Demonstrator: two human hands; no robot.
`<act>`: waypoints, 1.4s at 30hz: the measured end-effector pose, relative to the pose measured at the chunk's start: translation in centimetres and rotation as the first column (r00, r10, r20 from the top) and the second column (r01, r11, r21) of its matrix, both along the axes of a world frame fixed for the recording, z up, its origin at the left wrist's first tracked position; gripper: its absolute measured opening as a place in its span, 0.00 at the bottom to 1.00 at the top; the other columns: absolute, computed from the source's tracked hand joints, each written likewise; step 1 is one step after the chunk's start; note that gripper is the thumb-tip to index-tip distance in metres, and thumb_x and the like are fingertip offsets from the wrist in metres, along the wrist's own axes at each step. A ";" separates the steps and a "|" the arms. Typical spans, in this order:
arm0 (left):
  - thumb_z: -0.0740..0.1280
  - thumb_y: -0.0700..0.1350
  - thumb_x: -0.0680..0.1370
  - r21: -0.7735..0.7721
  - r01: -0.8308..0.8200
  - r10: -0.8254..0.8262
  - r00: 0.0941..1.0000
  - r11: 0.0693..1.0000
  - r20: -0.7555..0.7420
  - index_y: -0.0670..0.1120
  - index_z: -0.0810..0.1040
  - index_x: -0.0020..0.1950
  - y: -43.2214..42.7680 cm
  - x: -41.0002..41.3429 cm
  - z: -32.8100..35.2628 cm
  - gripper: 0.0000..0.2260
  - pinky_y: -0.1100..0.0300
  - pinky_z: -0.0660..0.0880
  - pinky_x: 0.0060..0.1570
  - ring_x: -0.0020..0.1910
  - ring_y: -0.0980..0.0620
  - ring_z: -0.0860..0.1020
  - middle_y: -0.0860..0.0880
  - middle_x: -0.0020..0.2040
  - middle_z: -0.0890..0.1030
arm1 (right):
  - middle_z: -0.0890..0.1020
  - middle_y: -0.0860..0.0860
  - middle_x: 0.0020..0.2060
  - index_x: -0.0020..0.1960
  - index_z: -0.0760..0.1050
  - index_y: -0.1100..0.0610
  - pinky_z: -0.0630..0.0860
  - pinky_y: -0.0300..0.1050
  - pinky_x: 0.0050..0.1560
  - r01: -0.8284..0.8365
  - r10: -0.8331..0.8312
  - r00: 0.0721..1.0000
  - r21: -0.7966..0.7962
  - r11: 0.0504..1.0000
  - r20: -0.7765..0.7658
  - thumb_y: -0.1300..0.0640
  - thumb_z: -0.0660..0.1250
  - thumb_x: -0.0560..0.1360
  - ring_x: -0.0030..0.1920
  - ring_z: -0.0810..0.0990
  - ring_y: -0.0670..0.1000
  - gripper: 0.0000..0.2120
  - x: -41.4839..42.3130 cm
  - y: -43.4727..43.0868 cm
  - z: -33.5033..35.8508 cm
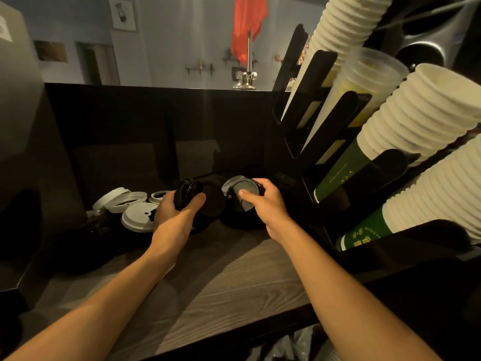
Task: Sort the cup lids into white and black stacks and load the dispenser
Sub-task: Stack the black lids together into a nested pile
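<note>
Both bare forearms reach from the near edge of the wood-grain bench [221, 277] toward its far edge, where the lids are gathered. The left hand [179, 208] grips a stack of black lids [188, 194] held on edge, with the thumb curled across the front and the fingers wrapped round the back. Just to its right, the right hand [261, 201] holds a grey-faced lid [240, 190] tilted up toward the camera. Its thumb presses flat on the pale face and its fingers hook over the dark upper rim. In this dim light I cannot tell whether that lid is white or black. Between and below the two hands, loose black lids [212, 203] lie on the bench near the far edge, hard to tell apart in the shadow. Left of the left hand, still along the far edge, white lids [138, 217] lie in a loose, overlapping cluster, some flat and some propped at an angle. The black dispenser [318, 82] stands along the right edge of the bench with its slots slanting up and back. They hold stacks of white ribbed paper cups [421, 110] and a stack of clear plastic cups [369, 71].
</note>
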State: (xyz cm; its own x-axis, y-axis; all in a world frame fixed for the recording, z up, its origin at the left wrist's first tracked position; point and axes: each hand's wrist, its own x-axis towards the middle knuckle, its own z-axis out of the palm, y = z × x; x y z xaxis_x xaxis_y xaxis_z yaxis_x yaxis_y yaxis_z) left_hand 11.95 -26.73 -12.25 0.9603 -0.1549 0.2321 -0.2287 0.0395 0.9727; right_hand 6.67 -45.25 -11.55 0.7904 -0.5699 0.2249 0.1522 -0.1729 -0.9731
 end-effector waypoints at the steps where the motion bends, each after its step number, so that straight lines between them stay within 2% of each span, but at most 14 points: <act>1: 0.73 0.49 0.79 0.002 0.002 -0.002 1.000 1.000 0.003 0.49 0.79 0.63 0.1 0.1 0.0 0.14 0.61 0.77 0.45 0.52 0.52 0.82 0.52 0.51 0.84 | 0.79 0.51 0.61 0.64 0.75 0.51 0.77 0.38 0.50 0.003 -0.003 1.000 0.040 0.999 -0.005 0.60 0.74 0.75 0.61 0.78 0.51 0.20 0.2 -0.1 -0.1; 5: 0.73 0.51 0.78 0.022 -0.010 0.010 1.000 1.000 0.011 0.48 0.79 0.64 0.4 0.6 0.3 0.16 0.52 0.77 0.58 0.53 0.51 0.82 0.51 0.53 0.84 | 0.81 0.54 0.60 0.60 0.76 0.50 0.79 0.39 0.50 -0.009 0.009 1.000 0.112 0.994 0.002 0.63 0.75 0.73 0.58 0.80 0.52 0.19 0.3 -0.1 -0.3; 7: 0.73 0.51 0.78 0.020 -0.027 0.027 0.999 0.999 0.020 0.48 0.78 0.62 0.7 0.9 0.5 0.15 0.54 0.76 0.55 0.52 0.51 0.81 0.51 0.52 0.83 | 0.82 0.54 0.59 0.61 0.77 0.52 0.80 0.39 0.48 -0.041 0.039 0.999 0.136 0.990 0.018 0.64 0.75 0.73 0.56 0.81 0.50 0.19 0.1 -0.1 -0.2; 10: 0.73 0.51 0.78 0.000 -0.027 0.027 1.000 1.000 0.006 0.50 0.78 0.58 0.9 1.3 0.5 0.11 0.59 0.74 0.46 0.50 0.55 0.80 0.53 0.49 0.82 | 0.82 0.54 0.58 0.63 0.77 0.55 0.81 0.44 0.55 -0.082 0.076 0.996 0.188 0.979 0.035 0.65 0.75 0.73 0.56 0.82 0.52 0.20 0.0 0.0 0.0; 12: 0.73 0.51 0.78 0.013 -0.021 0.020 1.000 1.000 0.003 0.50 0.78 0.57 0.8 1.3 0.4 0.11 0.57 0.75 0.49 0.50 0.53 0.81 0.52 0.49 0.83 | 0.83 0.55 0.57 0.62 0.79 0.55 0.81 0.49 0.57 -0.091 0.077 0.995 0.275 0.957 0.062 0.65 0.75 0.72 0.57 0.82 0.54 0.20 0.0 -0.1 0.2; 18: 0.75 0.56 0.75 0.009 0.022 -0.022 0.999 1.000 -0.031 0.49 0.76 0.63 0.4 1.5 0.1 0.21 0.51 0.75 0.59 0.57 0.48 0.80 0.52 0.53 0.82 | 0.83 0.58 0.51 0.57 0.76 0.57 0.80 0.46 0.43 -0.198 0.144 0.980 0.578 0.792 0.138 0.67 0.73 0.72 0.51 0.83 0.57 0.16 -0.1 0.1 0.8; 20: 0.77 0.62 0.71 -0.014 0.013 -0.014 0.998 1.000 -0.064 0.48 0.76 0.66 0.5 1.5 0.1 0.29 0.43 0.76 0.64 0.60 0.44 0.80 0.48 0.58 0.83 | 0.84 0.58 0.53 0.60 0.76 0.58 0.81 0.45 0.45 -0.243 0.156 0.969 0.655 0.715 0.189 0.68 0.73 0.72 0.53 0.83 0.57 0.18 -0.3 0.1 0.9; 23: 0.77 0.63 0.70 -0.029 0.026 -0.028 0.997 0.999 -0.066 0.48 0.76 0.64 0.6 1.4 0.2 0.29 0.40 0.75 0.66 0.60 0.43 0.80 0.47 0.58 0.83 | 0.84 0.58 0.58 0.67 0.76 0.58 0.80 0.46 0.55 -0.308 0.164 0.950 0.703 0.641 0.267 0.66 0.75 0.66 0.59 0.82 0.57 0.30 -0.2 -0.2 0.9; 26: 0.77 0.72 0.60 -0.034 0.132 -0.133 0.990 0.991 -0.045 0.49 0.78 0.66 0.5 0.7 0.2 0.41 0.41 0.76 0.66 0.60 0.46 0.82 0.49 0.57 0.85 | 0.84 0.58 0.59 0.68 0.77 0.57 0.79 0.49 0.60 -0.392 0.234 0.919 0.667 0.634 0.318 0.65 0.74 0.66 0.61 0.82 0.58 0.30 -0.2 -0.1 1.0; 28: 0.77 0.72 0.61 -0.041 0.206 -0.208 0.978 0.978 -0.033 0.51 0.79 0.64 0.3 0.2 0.0 0.39 0.43 0.77 0.64 0.59 0.47 0.83 0.49 0.56 0.86 | 0.83 0.58 0.61 0.69 0.76 0.56 0.79 0.50 0.59 -0.421 0.302 0.907 0.599 0.681 0.294 0.64 0.73 0.70 0.62 0.81 0.58 0.27 -0.2 0.2 1.0; 31: 0.75 0.61 0.68 -0.092 0.279 -0.281 0.960 0.956 -0.008 0.50 0.78 0.63 0.0 -0.5 0.0 0.28 0.50 0.80 0.57 0.58 0.48 0.84 0.50 0.54 0.87 | 0.84 0.56 0.59 0.67 0.77 0.56 0.80 0.47 0.56 -0.388 0.321 0.922 0.493 0.778 0.219 0.63 0.73 0.74 0.62 0.82 0.56 0.22 -0.4 0.7 0.9; 36: 0.76 0.63 0.67 -0.142 0.321 -0.329 0.944 0.936 -0.035 0.51 0.78 0.64 0.0 -0.4 -0.2 0.30 0.45 0.78 0.63 0.59 0.49 0.84 0.51 0.56 0.87 | 0.85 0.53 0.57 0.64 0.79 0.54 0.81 0.41 0.48 -0.315 0.288 0.949 0.366 0.876 0.126 0.58 0.75 0.74 0.58 0.83 0.52 0.19 -0.9 1.0 1.0; 38: 0.77 0.64 0.67 -0.163 0.334 -0.347 0.936 0.928 -0.056 0.50 0.77 0.67 0.0 -0.2 -0.3 0.33 0.43 0.77 0.65 0.60 0.48 0.84 0.49 0.58 0.86 | 0.85 0.52 0.57 0.63 0.80 0.53 0.80 0.45 0.55 -0.330 0.314 0.944 0.346 0.878 0.101 0.56 0.75 0.73 0.60 0.82 0.52 0.19 -0.8 1.0 0.9; 42: 0.73 0.61 0.71 -0.173 0.379 -0.394 0.917 0.909 -0.059 0.48 0.76 0.69 0.0 -0.1 -0.4 0.30 0.44 0.76 0.67 0.62 0.49 0.83 0.48 0.60 0.85 | 0.84 0.50 0.58 0.64 0.80 0.51 0.77 0.51 0.66 -0.309 0.313 0.950 0.220 0.925 0.019 0.45 0.79 0.68 0.62 0.81 0.51 0.26 -0.5 1.4 0.5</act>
State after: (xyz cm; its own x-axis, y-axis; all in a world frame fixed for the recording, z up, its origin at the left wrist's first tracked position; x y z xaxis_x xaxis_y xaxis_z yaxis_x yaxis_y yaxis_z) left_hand 11.89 -26.70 -12.70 0.8503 -0.4876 0.1980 -0.0762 0.2582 0.9631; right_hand 6.18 -43.82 -11.08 0.9382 -0.3287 0.1086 0.1478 0.0968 -0.9843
